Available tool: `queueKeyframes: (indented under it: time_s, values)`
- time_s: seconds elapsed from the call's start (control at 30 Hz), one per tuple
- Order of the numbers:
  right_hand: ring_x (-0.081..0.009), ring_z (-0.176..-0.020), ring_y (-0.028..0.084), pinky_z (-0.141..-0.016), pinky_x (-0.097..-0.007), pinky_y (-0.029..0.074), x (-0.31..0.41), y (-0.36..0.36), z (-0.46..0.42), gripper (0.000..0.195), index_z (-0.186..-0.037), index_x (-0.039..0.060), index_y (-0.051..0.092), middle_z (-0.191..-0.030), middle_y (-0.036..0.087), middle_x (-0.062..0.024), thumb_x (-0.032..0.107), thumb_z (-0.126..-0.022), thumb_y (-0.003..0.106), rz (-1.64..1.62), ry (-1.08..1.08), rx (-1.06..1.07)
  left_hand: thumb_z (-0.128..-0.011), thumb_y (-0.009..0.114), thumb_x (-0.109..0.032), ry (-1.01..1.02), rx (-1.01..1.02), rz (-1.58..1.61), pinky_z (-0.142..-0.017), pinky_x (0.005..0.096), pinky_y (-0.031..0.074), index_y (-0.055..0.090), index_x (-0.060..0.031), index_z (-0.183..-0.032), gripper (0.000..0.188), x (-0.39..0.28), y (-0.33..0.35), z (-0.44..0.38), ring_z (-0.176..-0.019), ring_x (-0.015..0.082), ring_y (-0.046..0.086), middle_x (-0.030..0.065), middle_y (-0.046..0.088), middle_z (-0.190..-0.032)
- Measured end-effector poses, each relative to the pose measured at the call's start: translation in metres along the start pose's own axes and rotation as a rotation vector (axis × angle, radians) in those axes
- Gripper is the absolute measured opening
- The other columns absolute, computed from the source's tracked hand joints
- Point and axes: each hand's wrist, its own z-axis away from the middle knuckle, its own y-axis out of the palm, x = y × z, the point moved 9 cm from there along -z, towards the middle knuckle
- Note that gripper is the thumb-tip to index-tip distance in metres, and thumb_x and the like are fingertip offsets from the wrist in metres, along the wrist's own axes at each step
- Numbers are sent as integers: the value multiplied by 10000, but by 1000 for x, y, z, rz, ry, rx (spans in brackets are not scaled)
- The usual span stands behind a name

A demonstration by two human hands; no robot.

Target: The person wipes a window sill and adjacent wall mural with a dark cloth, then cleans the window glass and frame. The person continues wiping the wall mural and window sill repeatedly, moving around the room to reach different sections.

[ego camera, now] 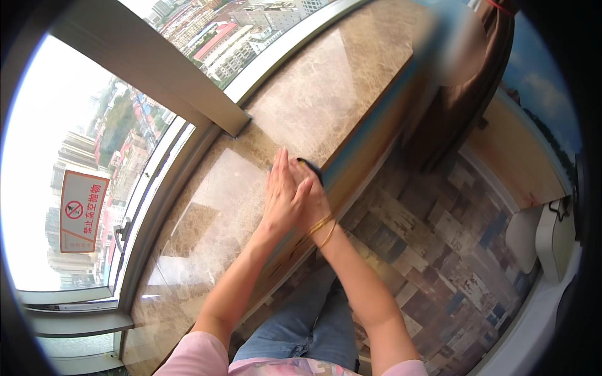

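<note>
Both hands meet over the marble windowsill (324,89), near its room-side edge. My left hand (281,192) lies flat with its fingers together, its palm side against my right hand (310,192). Gold-coloured bracelets (323,229) circle the right wrist. A dark, curved object (309,168) shows just past the right fingers; most of it is hidden, and whether that hand grips it cannot be told.
A window with a metal handle (122,234) and a warning sticker (84,211) runs along the left. Brown curtain fabric (437,122) hangs at the upper right, above patchwork-patterned flooring (423,254). A pale chair-like object (522,239) stands at the far right.
</note>
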Motion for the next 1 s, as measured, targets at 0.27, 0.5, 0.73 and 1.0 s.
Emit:
queueKeyframes:
  time_s: [0.27,0.5,0.73,1.0]
  values:
    - [-252,-1178,384,-1013,-349,253,-30,7,-38,456,-1223,-4,364,-1227,440,-148,198,-817,418,88,-49,141,-864,372,-410,-61,34,136,-1038,432,96,132,-22,-1340,659,29,8,-34,-1287,299,155,185,191,-1374]
    - [-335,-1235,277,-1010,-455,209,-12,-21,12,468,-1214,71,423,-1291,358,-171,308,-813,471,224,277,29,-785,433,-522,-50,131,-122,-1033,465,69,129,11,-1335,823,25,-2,20,-1303,309,93,200,126,-1390]
    - [-328,-1249,247,-1015,-434,196,21,24,-24,519,-1257,30,365,-1318,320,-165,300,-822,447,29,-111,452,-765,443,-554,20,141,-188,-1036,458,71,175,28,-1322,849,41,-30,30,-1307,303,81,185,142,-1393]
    - [-313,-1234,270,-1026,-411,200,43,109,-88,519,-1252,-6,339,-1290,349,-178,200,-784,427,-107,-307,494,-813,494,-358,-90,-32,-165,-985,405,253,313,13,-1267,613,122,-90,-16,-1216,312,308,203,346,-1291]
